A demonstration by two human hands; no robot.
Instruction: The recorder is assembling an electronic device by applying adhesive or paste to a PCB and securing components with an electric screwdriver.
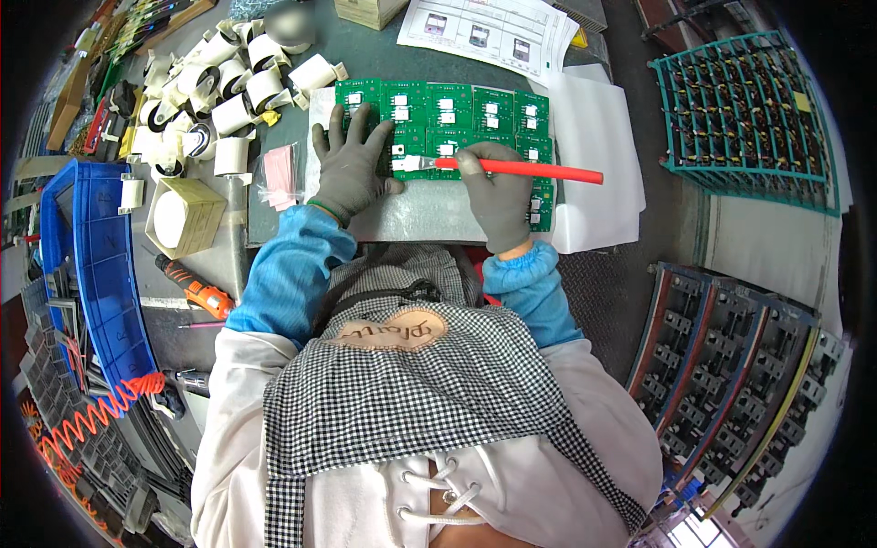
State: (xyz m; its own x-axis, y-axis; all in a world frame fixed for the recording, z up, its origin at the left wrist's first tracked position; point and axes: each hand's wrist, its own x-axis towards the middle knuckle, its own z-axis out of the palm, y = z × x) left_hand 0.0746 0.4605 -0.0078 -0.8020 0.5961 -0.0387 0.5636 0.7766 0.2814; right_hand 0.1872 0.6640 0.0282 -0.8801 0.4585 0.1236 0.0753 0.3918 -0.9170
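Observation:
Several green circuit boards (448, 96) with white square parts lie in rows on a grey metal plate (420, 215) in front of me. My right hand (498, 196), in a grey glove, grips a red-handled brush (557, 171). The brush's pale bristles point left and meet a board in the lower left of the group. My left hand (347, 169), gloved too, lies flat with fingers spread over the left edge of the boards and the plate. It holds nothing and hides part of the boards beneath it.
White rollers (196, 87) are heaped at the back left. Pink slips (280, 175), an open box (185, 216) and an orange power tool (196, 288) lie nearer. Printed sheets (489, 36) lie behind the boards, white foam sheet (598, 155) to their right. Blue bins (110, 274) stand left, a green rack (749, 114) right.

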